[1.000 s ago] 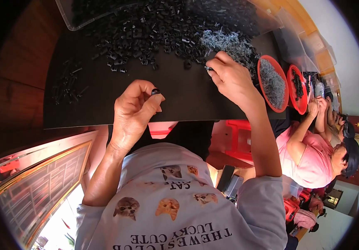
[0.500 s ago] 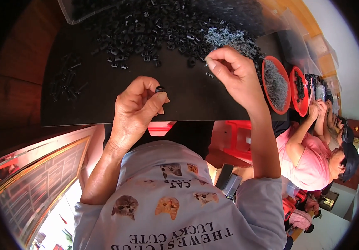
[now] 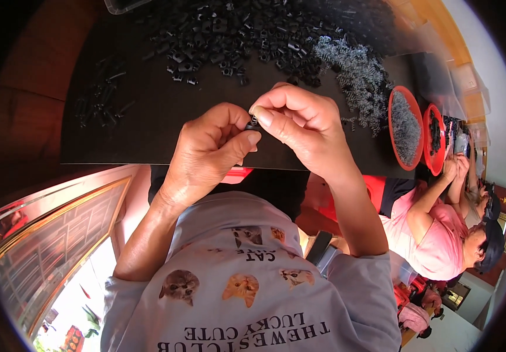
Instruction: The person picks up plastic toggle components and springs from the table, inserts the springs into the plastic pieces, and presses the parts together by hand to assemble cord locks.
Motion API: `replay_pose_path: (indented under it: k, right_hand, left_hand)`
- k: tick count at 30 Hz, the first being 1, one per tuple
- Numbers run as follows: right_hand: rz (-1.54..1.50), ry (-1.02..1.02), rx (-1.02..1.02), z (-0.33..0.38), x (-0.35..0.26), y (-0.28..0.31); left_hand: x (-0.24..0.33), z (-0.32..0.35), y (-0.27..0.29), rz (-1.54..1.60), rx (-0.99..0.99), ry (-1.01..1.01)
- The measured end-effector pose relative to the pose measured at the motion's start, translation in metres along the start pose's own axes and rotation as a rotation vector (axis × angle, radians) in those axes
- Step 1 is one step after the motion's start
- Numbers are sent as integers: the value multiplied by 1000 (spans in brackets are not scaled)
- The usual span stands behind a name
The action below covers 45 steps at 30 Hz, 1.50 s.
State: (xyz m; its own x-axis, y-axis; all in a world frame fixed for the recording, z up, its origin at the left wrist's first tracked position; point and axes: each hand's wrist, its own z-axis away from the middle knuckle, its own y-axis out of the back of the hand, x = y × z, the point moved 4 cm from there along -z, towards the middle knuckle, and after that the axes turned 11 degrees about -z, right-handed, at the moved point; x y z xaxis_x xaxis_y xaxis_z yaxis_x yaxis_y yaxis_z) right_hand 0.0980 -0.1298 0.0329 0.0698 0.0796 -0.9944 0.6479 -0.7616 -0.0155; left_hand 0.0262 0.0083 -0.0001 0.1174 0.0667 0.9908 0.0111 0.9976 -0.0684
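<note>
Head view: the left hand (image 3: 206, 146) is closed, thumb and forefinger pinching a small black part (image 3: 251, 127) that sits at their tips, just left of the right hand (image 3: 306, 126). The right hand's thumb and forefinger are pinched together on a small metal spring (image 3: 255, 119), right at the top of the black part; how far the spring reaches into it cannot be told. Both hands are above a dark table (image 3: 153, 132), fingertips close together. Beyond the hands spreads a heap of black parts (image 3: 229, 44). Ahead and to the right of the right hand lies a pile of springs (image 3: 358, 82). Farther right of that hand stands a red bowl (image 3: 421, 138) filled with springs, with a second red bowl (image 3: 434, 169) of black pieces beside it. Well left of the left hand lie some thin black pieces (image 3: 103, 97).
</note>
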Motion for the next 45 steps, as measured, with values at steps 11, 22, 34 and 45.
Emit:
replay_pose_path:
  k: [11,22,34,45]
  right_hand:
    - [264,248,20,8,-7,-5]
    - [566,235,-44,10,-9,-7]
    - [127,71,38,7,-6,-5]
    - [1062,181,52,27,1,68]
  left_hand:
    - [-3,-2,-1,-101,84,-77]
    - [-9,-1,-5,-138,132,-151]
    - [-6,1,1,-285,89,-266]
    - [1,5,2,-141,70,-207]
